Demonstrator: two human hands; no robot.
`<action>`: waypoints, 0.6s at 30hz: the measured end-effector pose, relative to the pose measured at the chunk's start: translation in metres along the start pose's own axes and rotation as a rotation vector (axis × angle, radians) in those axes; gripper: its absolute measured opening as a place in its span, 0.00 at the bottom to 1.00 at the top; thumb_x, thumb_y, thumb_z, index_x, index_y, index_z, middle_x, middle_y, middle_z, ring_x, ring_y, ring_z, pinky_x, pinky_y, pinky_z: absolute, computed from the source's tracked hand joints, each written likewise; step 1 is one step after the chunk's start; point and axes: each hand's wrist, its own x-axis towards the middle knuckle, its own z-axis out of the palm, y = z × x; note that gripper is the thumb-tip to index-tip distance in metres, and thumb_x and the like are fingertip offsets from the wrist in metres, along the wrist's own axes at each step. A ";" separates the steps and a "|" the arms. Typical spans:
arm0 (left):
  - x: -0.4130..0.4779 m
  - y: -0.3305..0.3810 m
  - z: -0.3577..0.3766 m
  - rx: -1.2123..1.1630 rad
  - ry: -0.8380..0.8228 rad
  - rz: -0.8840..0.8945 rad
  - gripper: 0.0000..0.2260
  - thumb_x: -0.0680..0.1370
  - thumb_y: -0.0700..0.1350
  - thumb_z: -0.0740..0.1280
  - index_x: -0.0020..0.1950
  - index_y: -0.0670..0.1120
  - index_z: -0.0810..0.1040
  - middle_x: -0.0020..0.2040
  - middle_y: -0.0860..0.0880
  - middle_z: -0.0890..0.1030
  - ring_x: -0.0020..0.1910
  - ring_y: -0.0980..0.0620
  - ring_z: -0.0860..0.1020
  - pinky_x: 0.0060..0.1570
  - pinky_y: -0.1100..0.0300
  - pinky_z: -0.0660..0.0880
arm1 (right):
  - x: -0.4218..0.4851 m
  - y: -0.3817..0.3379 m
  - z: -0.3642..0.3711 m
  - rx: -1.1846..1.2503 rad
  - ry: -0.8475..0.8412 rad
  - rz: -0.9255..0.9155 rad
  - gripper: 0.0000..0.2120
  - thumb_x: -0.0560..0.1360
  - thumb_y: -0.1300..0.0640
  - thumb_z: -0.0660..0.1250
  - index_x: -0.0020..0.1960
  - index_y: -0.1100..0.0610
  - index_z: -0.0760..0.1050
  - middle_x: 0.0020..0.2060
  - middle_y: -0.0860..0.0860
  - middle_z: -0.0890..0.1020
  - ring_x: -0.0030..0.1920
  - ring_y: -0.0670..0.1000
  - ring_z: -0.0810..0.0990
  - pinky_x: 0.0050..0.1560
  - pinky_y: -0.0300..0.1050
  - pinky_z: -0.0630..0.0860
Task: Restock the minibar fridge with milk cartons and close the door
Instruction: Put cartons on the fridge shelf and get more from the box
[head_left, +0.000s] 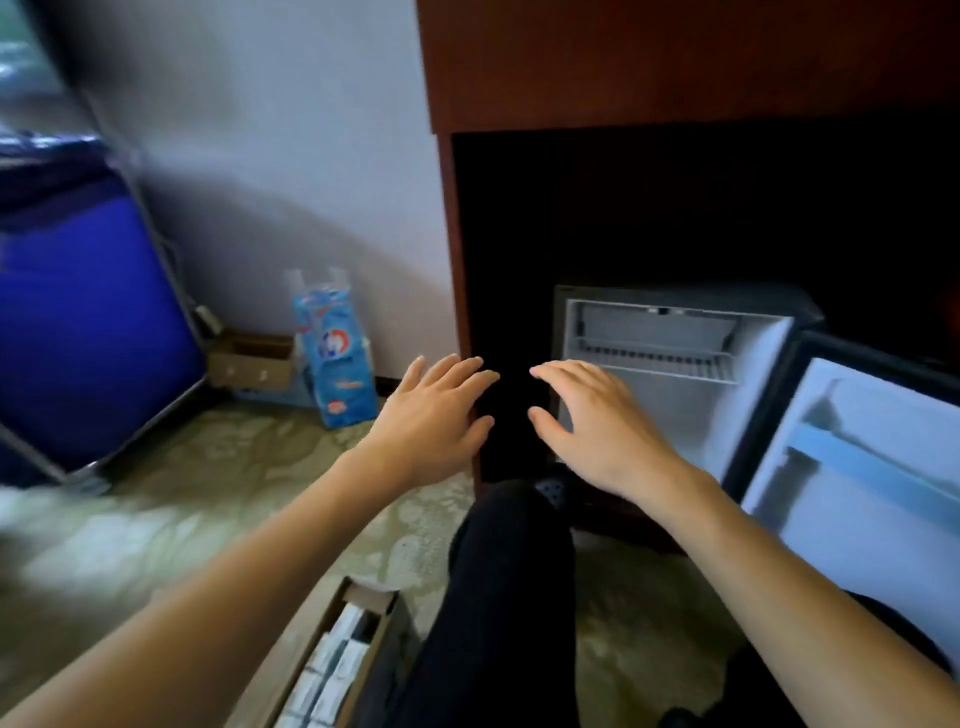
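Observation:
The minibar fridge (675, 332) sits low inside a dark wooden cabinet, its door (857, 467) swung wide to the right. A wire shelf (660, 358) crosses its white interior, and no cartons show inside. At the bottom of the view an open cardboard box (337, 654) on the floor holds several white milk cartons (332, 665). My left hand (431, 421) and my right hand (587, 421) hover side by side in front of the fridge, fingers spread, holding nothing. My right hand overlaps the fridge's left edge.
My dark-trousered knee (509, 571) is between the box and the fridge. A blue-and-white plastic bag (337, 358) and a small cardboard box (249, 358) stand by the white wall. A blue cart (78, 322) fills the left side. Patterned carpet covers the floor.

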 end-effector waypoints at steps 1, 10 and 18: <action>-0.013 -0.010 0.000 0.006 -0.010 -0.025 0.26 0.82 0.58 0.57 0.79 0.54 0.60 0.79 0.52 0.61 0.79 0.50 0.54 0.78 0.44 0.48 | 0.005 -0.014 0.009 0.004 -0.013 -0.030 0.24 0.82 0.45 0.59 0.77 0.50 0.64 0.75 0.45 0.68 0.76 0.48 0.61 0.75 0.47 0.57; -0.140 -0.071 0.039 -0.048 -0.086 -0.281 0.26 0.83 0.59 0.56 0.80 0.55 0.59 0.80 0.53 0.59 0.80 0.52 0.53 0.78 0.48 0.45 | 0.012 -0.093 0.111 0.011 -0.260 -0.250 0.24 0.82 0.47 0.59 0.76 0.52 0.65 0.74 0.47 0.69 0.75 0.48 0.63 0.76 0.46 0.57; -0.231 -0.087 0.108 -0.228 -0.134 -0.518 0.23 0.83 0.59 0.55 0.78 0.55 0.62 0.77 0.54 0.65 0.77 0.53 0.61 0.77 0.45 0.55 | -0.025 -0.139 0.206 0.010 -0.536 -0.347 0.24 0.83 0.49 0.57 0.77 0.52 0.62 0.74 0.48 0.68 0.75 0.50 0.63 0.76 0.50 0.57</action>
